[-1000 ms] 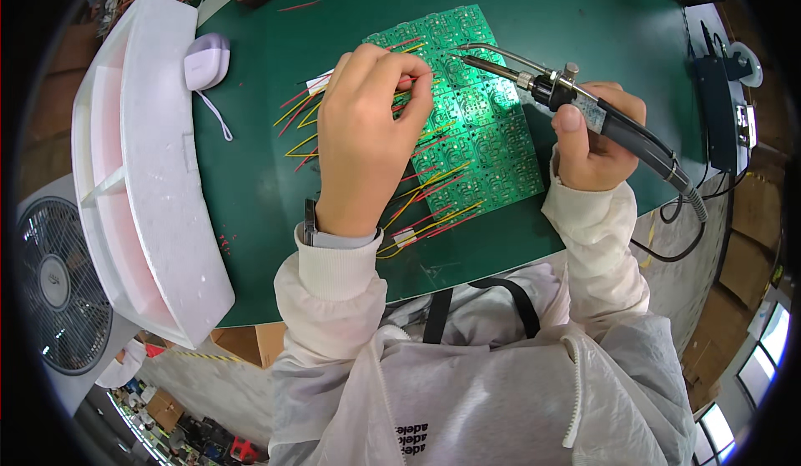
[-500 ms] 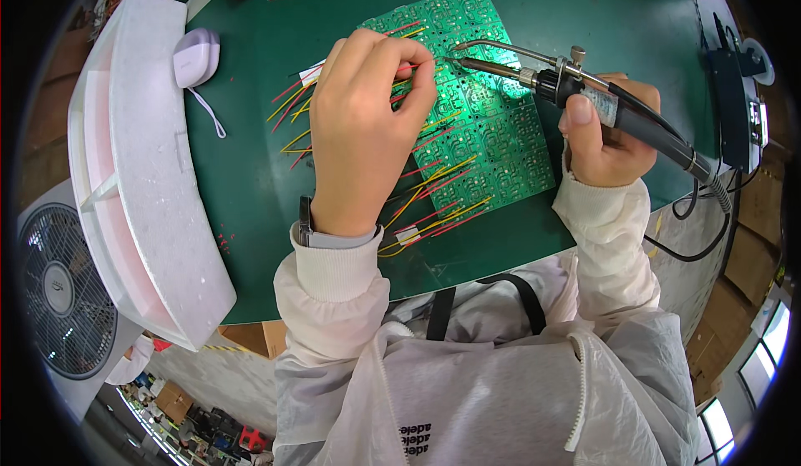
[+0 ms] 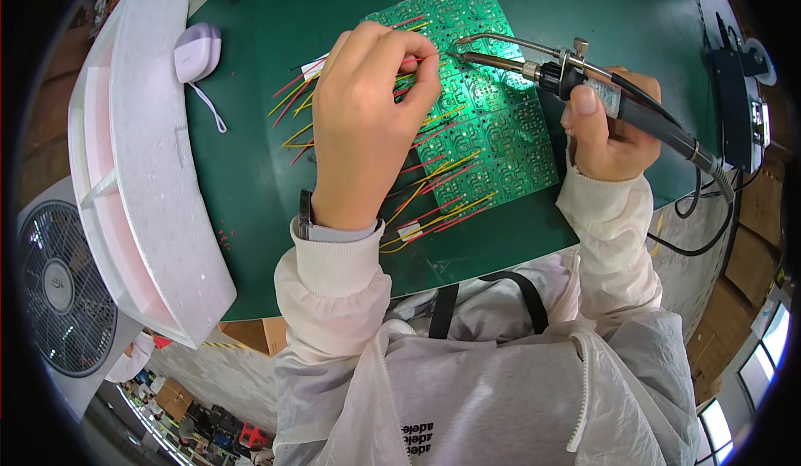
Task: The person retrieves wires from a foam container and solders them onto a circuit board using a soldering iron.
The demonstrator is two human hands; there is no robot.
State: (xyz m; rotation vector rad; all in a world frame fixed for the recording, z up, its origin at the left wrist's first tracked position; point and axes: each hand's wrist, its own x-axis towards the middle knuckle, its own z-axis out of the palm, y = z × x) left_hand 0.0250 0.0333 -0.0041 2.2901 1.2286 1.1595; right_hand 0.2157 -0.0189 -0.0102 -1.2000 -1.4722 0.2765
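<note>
A green circuit board panel [image 3: 517,145] lies on the green mat, and several red and yellow wires [image 3: 450,171] rest across its left side. My left hand [image 3: 371,107] is over the board's left edge, thumb and forefinger pinched on a red wire [image 3: 430,57] whose end points at the board. In my right hand [image 3: 613,128] is a soldering iron [image 3: 555,78], gripped round its handle. A thin curved metal tube is clamped along the iron. The iron's tip is close to the end of the red wire; whether they touch I cannot tell.
At left stands a white foam tray [image 3: 154,166] with compartments, beside a pale purple case [image 3: 198,53] with a strap. A fan [image 3: 58,287] is beyond the mat's left edge. The iron's black cable [image 3: 717,236] loops off the right edge, near a dark soldering station [image 3: 734,90].
The view has shifted very slightly. Both hands keep nearly the same pose, with the iron's tip still by the red wire's end.
</note>
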